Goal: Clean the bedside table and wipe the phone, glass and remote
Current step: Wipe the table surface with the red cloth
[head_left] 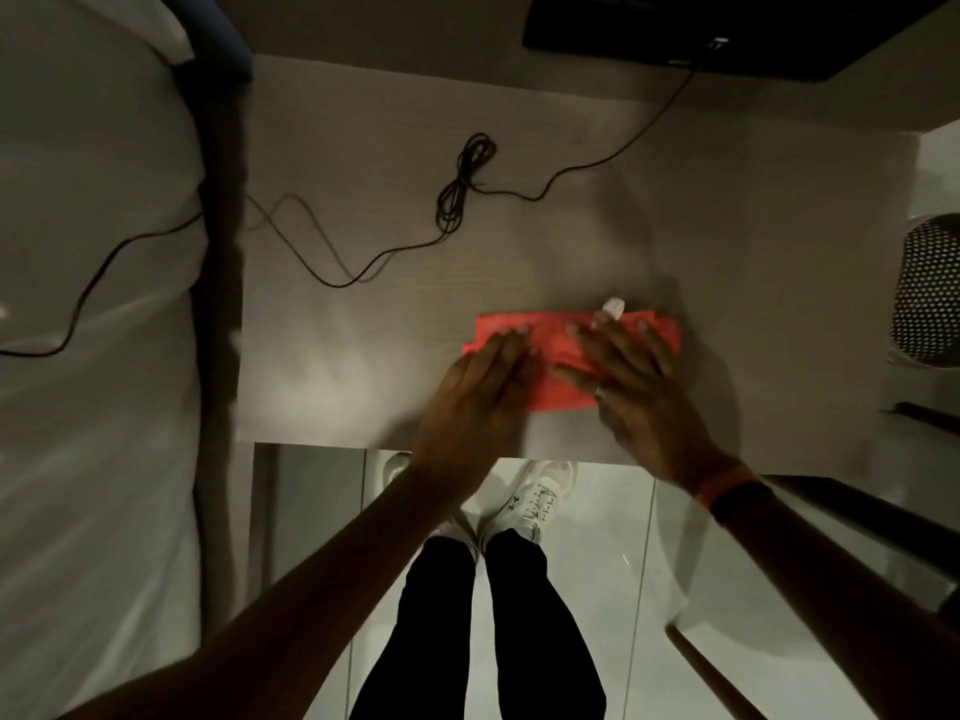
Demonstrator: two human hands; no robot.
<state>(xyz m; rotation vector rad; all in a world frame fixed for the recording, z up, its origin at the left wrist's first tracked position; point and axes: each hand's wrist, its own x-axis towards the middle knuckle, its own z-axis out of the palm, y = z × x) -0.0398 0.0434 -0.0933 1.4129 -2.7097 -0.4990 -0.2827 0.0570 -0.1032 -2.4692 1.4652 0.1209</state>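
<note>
A folded red cloth [550,335] lies flat on the pale wooden bedside table [753,252], near its front edge. My left hand [475,392] rests on the cloth's left end with straight fingers. My right hand [641,376] presses flat on the cloth's right part, a ring on one finger and an orange band at the wrist. No phone, glass or remote shows in this view.
A black cable [462,184] with a coiled bundle runs across the table's back half, from a dark device [675,28] at the far edge over onto the white bed [93,304] at left. A perforated black-and-white object [930,298] stands at right. My feet stand on the tiled floor below.
</note>
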